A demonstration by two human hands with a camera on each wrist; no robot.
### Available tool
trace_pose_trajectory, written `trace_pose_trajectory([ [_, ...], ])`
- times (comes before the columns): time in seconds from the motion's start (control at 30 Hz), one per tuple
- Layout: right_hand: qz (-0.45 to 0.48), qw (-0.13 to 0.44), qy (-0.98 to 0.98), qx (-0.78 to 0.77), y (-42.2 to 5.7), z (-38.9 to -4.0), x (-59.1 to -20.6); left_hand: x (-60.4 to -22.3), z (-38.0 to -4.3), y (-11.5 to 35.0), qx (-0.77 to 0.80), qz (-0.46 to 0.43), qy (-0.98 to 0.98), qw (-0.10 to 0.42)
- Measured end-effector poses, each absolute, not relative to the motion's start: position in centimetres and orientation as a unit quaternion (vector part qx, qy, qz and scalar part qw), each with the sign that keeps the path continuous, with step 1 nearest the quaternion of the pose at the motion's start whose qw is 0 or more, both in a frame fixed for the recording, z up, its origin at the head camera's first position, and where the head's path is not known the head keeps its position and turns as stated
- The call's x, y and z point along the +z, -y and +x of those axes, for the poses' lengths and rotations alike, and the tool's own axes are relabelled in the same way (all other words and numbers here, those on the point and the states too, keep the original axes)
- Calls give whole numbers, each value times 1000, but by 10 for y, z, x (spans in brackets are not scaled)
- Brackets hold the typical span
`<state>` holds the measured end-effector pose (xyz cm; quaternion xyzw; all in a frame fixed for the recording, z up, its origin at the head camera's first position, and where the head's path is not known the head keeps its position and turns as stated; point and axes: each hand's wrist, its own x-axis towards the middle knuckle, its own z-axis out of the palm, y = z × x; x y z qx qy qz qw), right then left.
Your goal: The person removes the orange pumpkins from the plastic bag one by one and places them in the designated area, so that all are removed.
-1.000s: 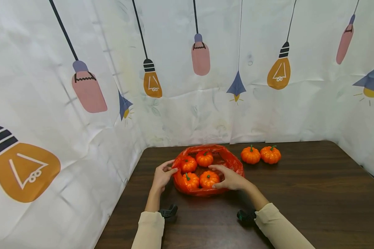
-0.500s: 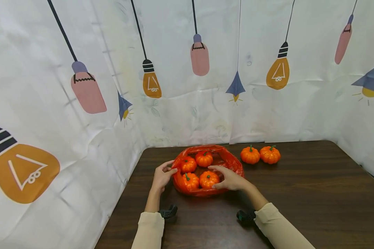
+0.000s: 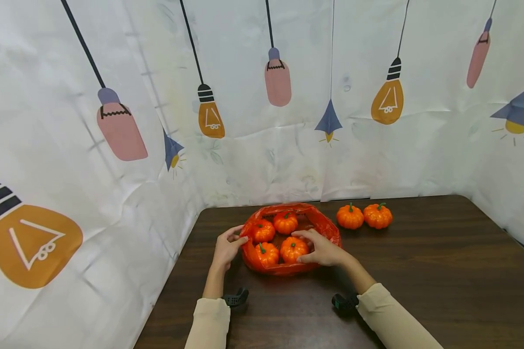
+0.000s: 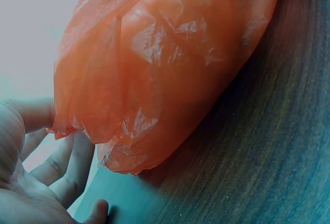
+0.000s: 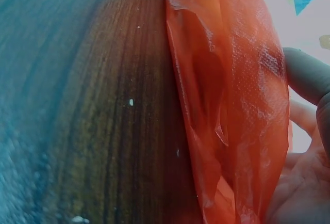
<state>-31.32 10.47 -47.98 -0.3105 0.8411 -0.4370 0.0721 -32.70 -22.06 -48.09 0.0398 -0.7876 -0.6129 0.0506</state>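
Left fingers [image 4: 38,113] pinch the bag [image 3: 272,268] at nine o'clock. Right fingers [image 3: 309,235] curl round a pumpkin [image 3: 291,252] inside, at six.

red bag [image 3: 328,229] — open, four orange pumpkins [image 3: 294,249] inside

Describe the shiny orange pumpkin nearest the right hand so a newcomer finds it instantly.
On the dark brown wood-grain table, find the open red plastic bag. Inside, the near-right of four is a shiny orange ribbed pumpkin. Unlike its neighbours, it shows within the curve of the bare right hand.
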Motion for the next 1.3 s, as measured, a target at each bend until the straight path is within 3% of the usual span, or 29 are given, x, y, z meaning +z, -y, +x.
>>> trace_pose_trajectory([
  [0.33,-256,66,-849,-458,-107,-312,-471,-480,-328,221,-611,42,789,47],
  [1.3,-233,31,-840,-490,-124,-295,-451,-483,-330,222,-614,45,787,43],
])
